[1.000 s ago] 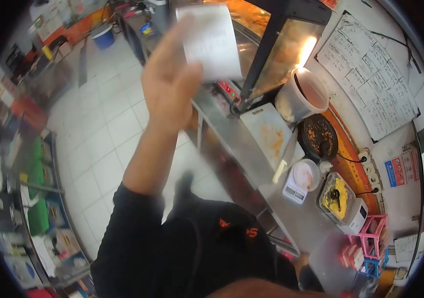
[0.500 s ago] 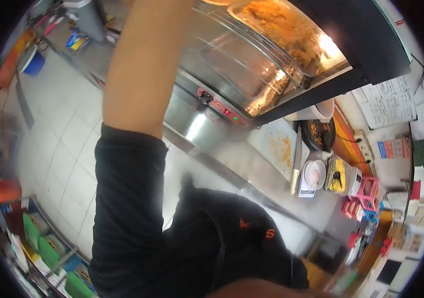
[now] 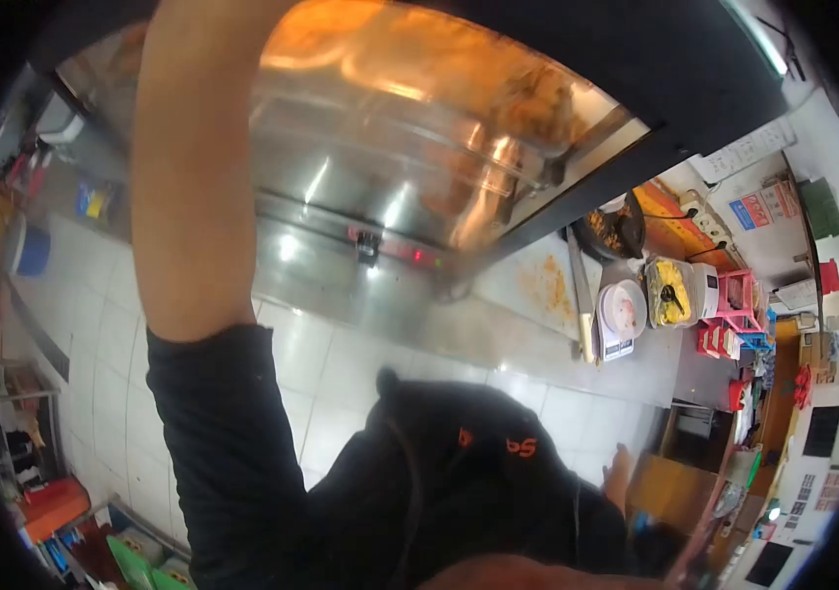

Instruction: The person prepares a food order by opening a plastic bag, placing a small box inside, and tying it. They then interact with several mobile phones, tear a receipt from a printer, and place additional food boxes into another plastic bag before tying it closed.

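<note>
My left forearm point(image 3: 193, 167) reaches up past the top edge, so my left hand is out of view. It crosses in front of a lit food warmer point(image 3: 409, 258) with a glass front and a red control strip. Orange-brown food point(image 3: 527, 93), blurred by motion, lies inside under warm light. At my right side, low by the counter edge, my right hand point(image 3: 619, 475) shows small and partly hidden by my dark shirt. Its visible fingers look apart, with nothing seen in them.
Right of the warmer are a cutting board point(image 3: 508, 292) with orange crumbs, a knife point(image 3: 581, 295), a dark pan point(image 3: 608, 231), a bowl on a scale point(image 3: 623, 310) and a tub of yellow food point(image 3: 670, 292). A blue bucket point(image 3: 31, 248) stands left on white tiles.
My view has turned, and the warmer now fills more of the top. My left forearm appears farther left and lower. My right hand has come into view at my side.
</note>
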`<action>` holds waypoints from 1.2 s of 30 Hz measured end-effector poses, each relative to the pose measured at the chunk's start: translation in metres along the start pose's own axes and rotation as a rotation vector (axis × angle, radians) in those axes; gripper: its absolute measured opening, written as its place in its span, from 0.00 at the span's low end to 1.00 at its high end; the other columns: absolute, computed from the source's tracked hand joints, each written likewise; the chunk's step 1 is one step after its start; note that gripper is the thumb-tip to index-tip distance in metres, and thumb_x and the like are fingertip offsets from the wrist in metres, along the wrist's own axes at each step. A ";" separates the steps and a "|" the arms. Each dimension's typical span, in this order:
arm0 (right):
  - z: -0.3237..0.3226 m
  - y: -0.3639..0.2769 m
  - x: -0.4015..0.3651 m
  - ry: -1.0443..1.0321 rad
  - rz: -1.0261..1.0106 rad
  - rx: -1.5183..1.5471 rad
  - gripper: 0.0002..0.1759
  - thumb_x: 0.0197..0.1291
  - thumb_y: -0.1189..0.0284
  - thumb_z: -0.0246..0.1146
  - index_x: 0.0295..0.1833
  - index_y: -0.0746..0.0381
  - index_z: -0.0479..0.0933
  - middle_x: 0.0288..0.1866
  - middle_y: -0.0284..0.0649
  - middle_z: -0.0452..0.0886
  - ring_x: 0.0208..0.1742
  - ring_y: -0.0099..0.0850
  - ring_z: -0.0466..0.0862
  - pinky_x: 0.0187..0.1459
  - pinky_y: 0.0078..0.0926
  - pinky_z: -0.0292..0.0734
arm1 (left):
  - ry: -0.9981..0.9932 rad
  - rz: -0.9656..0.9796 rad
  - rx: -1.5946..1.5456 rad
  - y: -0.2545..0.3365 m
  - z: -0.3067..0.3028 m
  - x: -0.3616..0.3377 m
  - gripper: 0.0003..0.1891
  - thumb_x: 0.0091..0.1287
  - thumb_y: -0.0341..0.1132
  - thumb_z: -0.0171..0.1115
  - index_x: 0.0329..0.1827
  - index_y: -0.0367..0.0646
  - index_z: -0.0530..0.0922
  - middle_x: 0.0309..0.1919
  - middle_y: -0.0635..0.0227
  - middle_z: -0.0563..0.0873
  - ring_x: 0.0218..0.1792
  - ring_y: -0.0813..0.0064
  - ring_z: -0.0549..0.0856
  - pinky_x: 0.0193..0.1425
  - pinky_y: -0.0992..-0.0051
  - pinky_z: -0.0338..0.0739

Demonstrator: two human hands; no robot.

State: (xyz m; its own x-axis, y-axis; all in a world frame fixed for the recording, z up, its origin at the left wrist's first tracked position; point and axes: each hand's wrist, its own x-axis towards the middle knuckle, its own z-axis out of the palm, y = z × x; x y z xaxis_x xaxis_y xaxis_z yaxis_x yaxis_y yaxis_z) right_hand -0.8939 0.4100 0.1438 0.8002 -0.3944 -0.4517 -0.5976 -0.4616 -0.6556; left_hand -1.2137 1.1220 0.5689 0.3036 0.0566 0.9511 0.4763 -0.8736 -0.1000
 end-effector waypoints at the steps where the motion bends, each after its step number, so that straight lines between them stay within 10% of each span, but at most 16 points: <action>1: 0.008 0.001 0.003 -0.010 -0.002 0.036 0.39 0.54 0.61 0.63 0.69 0.60 0.57 0.70 0.47 0.61 0.69 0.48 0.62 0.58 0.58 0.64 | -0.045 0.063 0.032 0.006 -0.001 -0.001 0.16 0.59 0.40 0.46 0.40 0.42 0.79 0.37 0.63 0.79 0.49 0.62 0.74 0.58 0.59 0.54; 2: 0.015 0.004 0.011 0.035 0.015 -0.034 0.40 0.53 0.61 0.63 0.70 0.60 0.55 0.70 0.48 0.61 0.69 0.48 0.62 0.57 0.58 0.66 | 0.194 0.081 0.112 0.005 0.015 -0.003 0.16 0.58 0.39 0.45 0.40 0.43 0.79 0.36 0.64 0.78 0.48 0.63 0.74 0.58 0.60 0.54; 19: 0.035 0.114 0.058 -0.064 -0.112 -0.859 0.42 0.49 0.53 0.68 0.64 0.68 0.66 0.62 0.58 0.71 0.62 0.50 0.73 0.61 0.42 0.71 | -0.070 0.225 -0.248 0.072 0.027 0.020 0.22 0.57 0.47 0.46 0.44 0.40 0.79 0.43 0.59 0.80 0.49 0.65 0.74 0.56 0.63 0.54; 21: 0.025 0.170 0.124 -0.205 -0.364 -1.212 0.41 0.51 0.48 0.65 0.65 0.63 0.67 0.65 0.56 0.69 0.66 0.51 0.69 0.64 0.45 0.66 | -0.514 0.316 0.581 0.053 0.034 0.018 0.18 0.67 0.28 0.47 0.59 0.34 0.74 0.52 0.52 0.81 0.56 0.61 0.78 0.62 0.65 0.69; 23: 0.016 0.106 0.042 -0.073 -0.055 -0.842 0.38 0.52 0.51 0.65 0.66 0.58 0.66 0.67 0.58 0.65 0.66 0.51 0.68 0.65 0.45 0.65 | -0.334 0.523 0.308 0.023 0.054 0.013 0.14 0.69 0.28 0.43 0.49 0.36 0.79 0.47 0.53 0.83 0.51 0.58 0.81 0.57 0.62 0.72; 25: 0.012 0.077 -0.005 0.103 -0.122 -0.746 0.35 0.47 0.58 0.68 0.59 0.66 0.71 0.54 0.60 0.76 0.57 0.52 0.76 0.59 0.44 0.71 | -0.075 0.351 0.071 -0.004 0.070 0.005 0.13 0.70 0.29 0.44 0.43 0.32 0.78 0.47 0.51 0.83 0.48 0.58 0.82 0.53 0.60 0.73; 28: -0.011 0.091 0.016 0.063 -0.137 -0.658 0.37 0.45 0.59 0.69 0.60 0.66 0.71 0.56 0.60 0.75 0.57 0.53 0.76 0.57 0.41 0.73 | 0.200 0.588 0.170 0.006 0.059 0.008 0.11 0.68 0.29 0.46 0.34 0.35 0.78 0.38 0.51 0.84 0.39 0.59 0.83 0.47 0.64 0.76; 31: -0.032 0.130 0.044 0.094 -0.245 -0.667 0.36 0.45 0.60 0.70 0.59 0.66 0.71 0.55 0.60 0.76 0.57 0.53 0.76 0.56 0.41 0.73 | 0.274 0.555 0.020 -0.139 0.130 -0.072 0.15 0.64 0.38 0.58 0.48 0.37 0.77 0.37 0.63 0.81 0.39 0.67 0.80 0.49 0.72 0.73; 34: -0.040 0.165 0.067 -0.006 -0.164 -0.515 0.38 0.46 0.56 0.72 0.59 0.67 0.70 0.51 0.57 0.78 0.55 0.48 0.77 0.57 0.37 0.72 | 0.089 0.267 -0.691 0.275 0.093 -0.131 0.23 0.62 0.50 0.57 0.51 0.40 0.75 0.43 0.63 0.79 0.45 0.64 0.77 0.50 0.66 0.70; 36: -0.039 0.206 0.099 -0.294 -0.255 -0.443 0.35 0.51 0.57 0.69 0.59 0.68 0.70 0.50 0.54 0.80 0.52 0.42 0.79 0.53 0.32 0.74 | -0.078 0.116 -1.142 0.393 0.112 -0.165 0.29 0.60 0.58 0.56 0.53 0.42 0.74 0.47 0.63 0.78 0.50 0.61 0.75 0.51 0.62 0.68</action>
State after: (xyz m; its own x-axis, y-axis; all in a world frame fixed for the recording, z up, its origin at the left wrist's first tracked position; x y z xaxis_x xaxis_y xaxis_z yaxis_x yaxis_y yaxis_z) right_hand -0.9396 0.2450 -0.0122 0.8637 -0.0199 -0.5036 -0.2981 -0.8259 -0.4786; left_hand -0.9840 0.8239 0.3398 0.3660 -0.0576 0.9289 -0.5711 -0.8020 0.1753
